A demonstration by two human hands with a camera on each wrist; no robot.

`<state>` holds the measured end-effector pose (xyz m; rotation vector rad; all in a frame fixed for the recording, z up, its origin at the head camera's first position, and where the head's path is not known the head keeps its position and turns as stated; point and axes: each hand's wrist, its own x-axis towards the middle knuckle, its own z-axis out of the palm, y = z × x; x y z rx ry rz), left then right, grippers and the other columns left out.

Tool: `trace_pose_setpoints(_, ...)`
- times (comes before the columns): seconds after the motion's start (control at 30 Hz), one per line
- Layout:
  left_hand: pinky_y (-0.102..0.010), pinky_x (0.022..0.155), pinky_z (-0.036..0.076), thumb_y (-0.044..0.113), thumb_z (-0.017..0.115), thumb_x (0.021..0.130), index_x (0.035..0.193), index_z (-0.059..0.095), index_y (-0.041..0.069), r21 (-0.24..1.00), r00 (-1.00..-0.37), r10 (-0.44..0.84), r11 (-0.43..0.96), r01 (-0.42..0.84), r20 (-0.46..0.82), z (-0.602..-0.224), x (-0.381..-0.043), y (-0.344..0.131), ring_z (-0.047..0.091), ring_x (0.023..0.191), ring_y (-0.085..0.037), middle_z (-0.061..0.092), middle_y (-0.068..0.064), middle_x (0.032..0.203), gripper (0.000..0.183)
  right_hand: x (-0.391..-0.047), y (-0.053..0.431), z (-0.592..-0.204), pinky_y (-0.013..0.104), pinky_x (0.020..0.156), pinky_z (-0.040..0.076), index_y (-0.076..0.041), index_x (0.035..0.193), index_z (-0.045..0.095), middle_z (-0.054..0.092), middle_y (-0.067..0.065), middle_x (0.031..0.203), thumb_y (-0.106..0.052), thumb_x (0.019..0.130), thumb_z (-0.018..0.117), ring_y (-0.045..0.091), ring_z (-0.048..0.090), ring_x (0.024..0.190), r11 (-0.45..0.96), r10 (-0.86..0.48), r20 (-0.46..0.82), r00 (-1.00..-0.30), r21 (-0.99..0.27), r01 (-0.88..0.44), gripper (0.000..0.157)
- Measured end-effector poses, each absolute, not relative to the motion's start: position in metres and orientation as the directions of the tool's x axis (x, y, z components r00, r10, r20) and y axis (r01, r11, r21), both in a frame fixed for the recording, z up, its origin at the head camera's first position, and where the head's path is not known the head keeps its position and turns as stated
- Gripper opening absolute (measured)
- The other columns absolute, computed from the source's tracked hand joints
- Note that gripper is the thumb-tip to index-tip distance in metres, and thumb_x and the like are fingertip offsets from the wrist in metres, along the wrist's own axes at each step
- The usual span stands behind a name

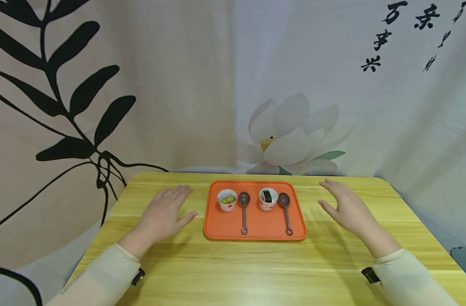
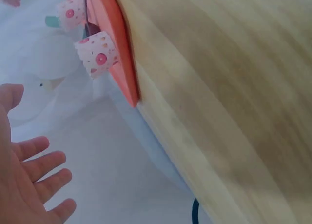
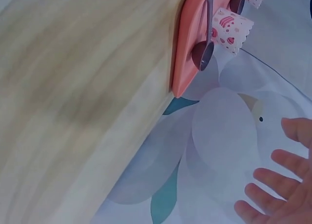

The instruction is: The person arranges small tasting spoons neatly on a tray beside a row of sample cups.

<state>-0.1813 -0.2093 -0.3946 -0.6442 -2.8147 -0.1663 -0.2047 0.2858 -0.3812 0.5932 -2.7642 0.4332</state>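
Observation:
An orange tray (image 1: pixel 225 227) lies on the wooden table between my two hands. On it stand two patterned paper cups: the left cup (image 1: pixel 227 207) holds something yellow-green, and the right cup (image 1: pixel 267 205) holds a black and white piece. To the right of each cup lies a dark spoon, the left spoon (image 1: pixel 244 208) and the right spoon (image 1: pixel 285 208). My left hand (image 1: pixel 162 214) is held left of the tray, fingers extended and holding nothing. Off the tray's right side, my right hand (image 1: pixel 348 208) spreads its fingers, also without an object.
The wooden table (image 1: pixel 233 272) has its far edge close behind the tray. Behind it hangs a pale curtain (image 1: pixel 179 106) printed with leaves, a lotus and black characters. A dark curved thing (image 1: pixel 20 278) shows at the lower left.

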Motion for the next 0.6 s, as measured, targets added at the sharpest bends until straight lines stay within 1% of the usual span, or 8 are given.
trace_pose_setpoints(0.3,-0.056,0.12,0.014,0.062,0.055,0.094,0.156,0.036,0.009,-0.007,-0.865,0.424,0.898,0.439,0.269,-0.384,-0.186,-0.213,0.029,0.147,-0.037,0.03,-0.016,0.161,0.084,-0.207,0.286,-0.368,0.068,0.106,0.03,0.0,0.146,0.047,0.038,0.03,0.151,-0.025,0.092,0.073,0.053,0.032,0.139,0.865,-0.393,0.333,-0.857,-0.182,-0.468,0.065)
trace_pose_setpoints(0.4,-0.056,0.12,0.012,0.065,0.053,0.094,0.158,0.031,0.012,-0.01,-0.862,0.426,0.898,0.441,0.274,-0.382,-0.186,-0.214,0.025,0.149,-0.036,0.023,-0.015,0.164,0.086,-0.207,0.288,-0.365,0.068,0.108,0.027,-0.001,0.148,0.045,0.035,0.031,0.153,-0.029,0.092,0.074,0.054,0.03,0.139,0.866,-0.404,0.332,-0.852,-0.163,-0.473,0.069)
trace_pose_setpoints(0.47,-0.056,0.121,0.011,0.067,0.05,0.094,0.16,0.027,0.014,-0.02,-0.864,0.426,0.899,0.437,0.269,-0.382,-0.186,-0.214,0.021,0.15,-0.036,0.018,-0.014,0.165,0.088,-0.207,0.29,-0.363,0.068,0.109,0.025,-0.002,0.15,0.043,0.033,0.032,0.154,-0.031,0.092,0.074,0.054,0.028,0.14,0.868,-0.407,0.327,-0.853,-0.152,-0.473,0.072)
trace_pose_setpoints(0.6,-0.056,0.121,0.004,0.072,0.046,0.093,0.161,0.022,0.017,-0.038,-0.872,0.419,0.905,0.424,0.253,-0.381,-0.185,-0.215,0.013,0.152,-0.036,0.011,-0.013,0.167,0.091,-0.205,0.292,-0.361,0.07,0.11,0.021,-0.006,0.154,0.037,0.027,0.032,0.157,-0.036,0.091,0.074,0.055,0.023,0.142,0.873,-0.408,0.304,-0.861,-0.148,-0.465,0.079)
